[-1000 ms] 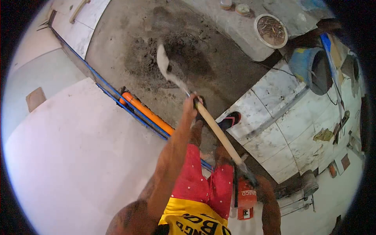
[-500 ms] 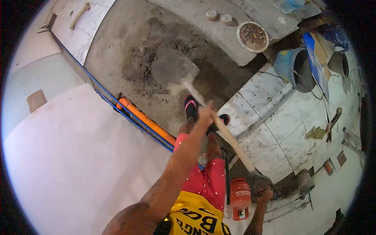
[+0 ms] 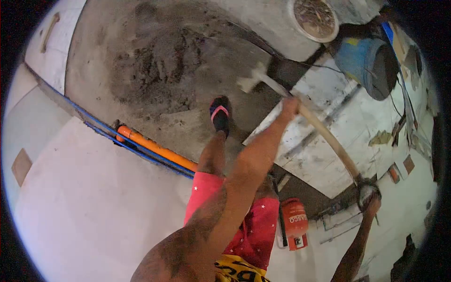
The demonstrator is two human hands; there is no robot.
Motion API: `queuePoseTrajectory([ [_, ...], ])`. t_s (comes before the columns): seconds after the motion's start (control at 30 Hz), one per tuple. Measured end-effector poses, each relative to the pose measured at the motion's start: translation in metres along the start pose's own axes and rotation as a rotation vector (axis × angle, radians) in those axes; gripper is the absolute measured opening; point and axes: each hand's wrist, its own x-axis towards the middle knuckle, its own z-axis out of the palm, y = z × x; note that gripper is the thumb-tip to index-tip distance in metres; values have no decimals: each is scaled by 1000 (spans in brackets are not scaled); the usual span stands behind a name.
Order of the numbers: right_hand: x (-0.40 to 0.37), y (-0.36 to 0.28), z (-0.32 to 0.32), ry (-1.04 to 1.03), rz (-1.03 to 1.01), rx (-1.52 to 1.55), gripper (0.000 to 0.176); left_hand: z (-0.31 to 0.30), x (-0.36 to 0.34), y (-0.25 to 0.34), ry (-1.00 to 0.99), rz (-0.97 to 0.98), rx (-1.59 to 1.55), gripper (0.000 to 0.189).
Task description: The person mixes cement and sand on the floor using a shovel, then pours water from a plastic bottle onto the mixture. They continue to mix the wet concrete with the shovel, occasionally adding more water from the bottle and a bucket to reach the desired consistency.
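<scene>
A long-handled shovel [image 3: 329, 136] slants across the view, its pale wooden shaft running down to a dark grip at the right. My left hand [image 3: 291, 106] is wrapped round the shaft near the metal socket. At the far end, my right hand [image 3: 373, 201] is closed on the grip. The shovel's blade end lies over the grey floor, too blurred to show its load. Dark wet mix [image 3: 169, 61] is spread on the floor to the left of the blade.
A blue bucket [image 3: 366, 66] and a round basin [image 3: 315, 19] stand at the upper right. White tiles [image 3: 314, 164] lie below them. An orange pipe [image 3: 159, 149] and blue tubing run along the left. A red cylinder [image 3: 294, 218] stands near my legs.
The shovel and both my hands have moved to the right, and the blade has left the wet mix. The view has shifted, and only one of my feet now shows.
</scene>
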Motion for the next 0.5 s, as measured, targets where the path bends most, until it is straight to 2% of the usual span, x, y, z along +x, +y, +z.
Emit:
queuePoseTrajectory([
  [0.07, 6, -119, 66, -123, -61, 168, 28, -48, -32, 125, -16, 136, -94, 15],
  [0.13, -18, -227, 107, -263, 101, 595, 26, -79, -80, 227, 21, 268, -191, 19],
  [0.2, -16, -286, 113, -273, -31, 564, 16, -78, -123, 280, 193, 389, -219, 18],
  [0.3, -85, -367, 67, -87, -194, 494, 14, -94, -154, 315, 202, 496, -368, 14],
  [0.33, -115, -381, 47, -2, -269, 496, 17, -90, -184, 325, 76, 520, -425, 13],
  [0.4, -174, -391, 0, 203, -839, 192, 28, -102, -256, 326, -155, 562, -525, 14],
  [0.47, -249, -409, -20, -82, -934, 174, 24, -116, -324, 323, -233, 562, -582, 13],
  [0.5, -273, -437, -35, -377, -1243, 40, 25, -131, -342, 314, -179, 541, -582, 14],
])
